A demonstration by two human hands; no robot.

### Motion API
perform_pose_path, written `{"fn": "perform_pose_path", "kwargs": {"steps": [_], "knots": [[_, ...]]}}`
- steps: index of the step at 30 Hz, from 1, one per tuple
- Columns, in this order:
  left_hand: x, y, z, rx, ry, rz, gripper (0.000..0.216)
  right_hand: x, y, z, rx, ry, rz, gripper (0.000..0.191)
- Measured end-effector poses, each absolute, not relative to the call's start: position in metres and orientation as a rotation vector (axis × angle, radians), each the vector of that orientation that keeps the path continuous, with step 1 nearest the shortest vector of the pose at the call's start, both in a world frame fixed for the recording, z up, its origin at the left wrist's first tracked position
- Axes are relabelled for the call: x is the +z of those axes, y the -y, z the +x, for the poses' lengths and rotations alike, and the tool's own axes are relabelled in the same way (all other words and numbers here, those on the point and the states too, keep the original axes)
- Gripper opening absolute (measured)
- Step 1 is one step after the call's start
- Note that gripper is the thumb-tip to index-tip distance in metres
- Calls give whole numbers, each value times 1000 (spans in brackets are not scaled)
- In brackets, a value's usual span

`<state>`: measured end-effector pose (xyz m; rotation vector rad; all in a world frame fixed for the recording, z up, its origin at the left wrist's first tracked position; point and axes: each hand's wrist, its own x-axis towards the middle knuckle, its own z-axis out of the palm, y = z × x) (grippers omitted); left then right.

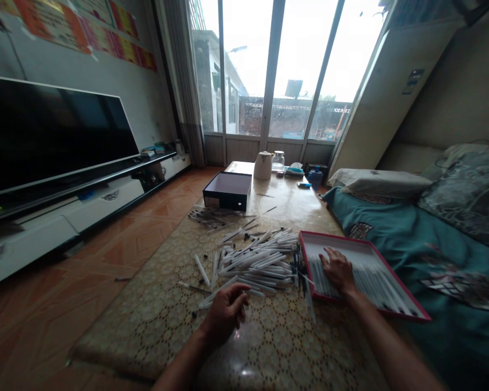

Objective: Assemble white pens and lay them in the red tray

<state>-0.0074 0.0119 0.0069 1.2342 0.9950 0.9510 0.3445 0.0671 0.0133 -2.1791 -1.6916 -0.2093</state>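
My left hand (pixel 227 310) is at the near edge of a loose pile of white pen barrels (pixel 261 260) on the table. Its fingers are curled in, and whatever may be between them is too small to make out. To the right, my right hand (pixel 337 269) lies inside a shallow box with a red rim (pixel 391 266), fingers apart over a row of whitish pens (pixel 372 285) with dark ends. Dark thin pieces (pixel 298 266) lie between the pile and that box. Several slim dark rods (pixel 207 218) are scattered farther back on the table.
A dark open box (pixel 227 191) stands at the table's far left. Behind it are a cream kettle (pixel 263 166), a glass jar (pixel 277 162) and a tissue pack (pixel 295 169). A bed with a teal cover (pixel 395 228) borders the patterned table (pixel 155 315) on the right.
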Motion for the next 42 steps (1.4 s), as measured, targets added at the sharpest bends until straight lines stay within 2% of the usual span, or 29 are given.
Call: {"fn": "perform_pose_path", "kwargs": {"steps": [2,7,16,24,27,29,33,38,42], "knots": [[6,-12,-7,954,-1000,1244,33,21,-59,324,-268,1685,-2017,33],[3,-12,-8,965,-1011,1282,32,30,-34,258,-87,1924,-1739,19],[8,-11,-7,979,-1013,1258,31,27,-24,206,-117,2029,-1792,7],[12,-19,-5,858,-981,1266,25,17,-15,197,-215,2023,-1712,10],[13,-24,5,794,-996,1127,33,13,-6,187,-177,2039,-1601,11],[10,-25,15,860,-1021,947,36,11,-1,179,-155,2064,-1559,10],[3,-23,31,1038,-1013,690,28,12,5,174,-84,2131,-1503,13],[4,-17,26,1156,-1048,556,14,25,-3,206,-274,1915,-1779,18],[6,-12,17,1190,-1006,507,12,26,-14,235,-463,1783,-2019,17]]}}
